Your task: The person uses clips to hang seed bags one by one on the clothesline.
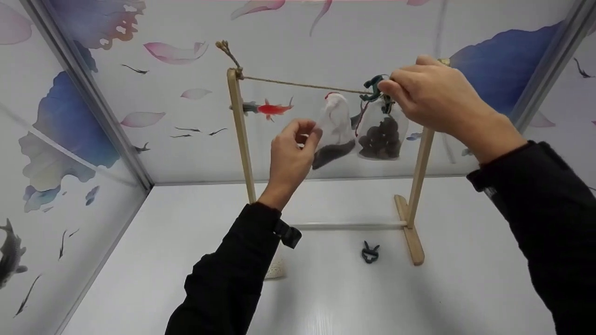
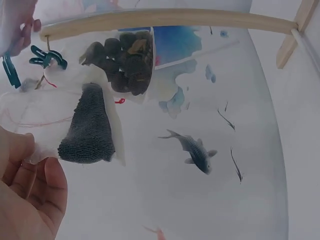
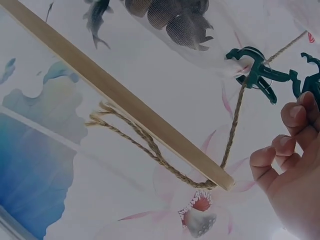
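Note:
My left hand (image 1: 293,158) pinches the side of a white mesh drawstring bag (image 2: 45,107) with dark, fine-grained contents low in it. Held up beside it is a similar bag (image 1: 381,135) of dark round lumps, which hangs at a twine line (image 1: 302,84). A green clip (image 3: 255,72) grips the twine and the top of the lump-filled bag. My right hand (image 1: 433,95) is raised at the right end of the line. Its fingers pinch a second green clip (image 3: 305,77), close to the first; its jaws look apart from the twine.
A wooden stand with a left post (image 1: 240,135), a right post (image 1: 421,172) and a white crossbar (image 1: 349,226) holds the twine. A dark clip (image 1: 370,253) lies on the white table (image 1: 326,298). A beige object (image 1: 275,270) shows partly behind my left sleeve. Printed panels (image 1: 186,139) enclose the table.

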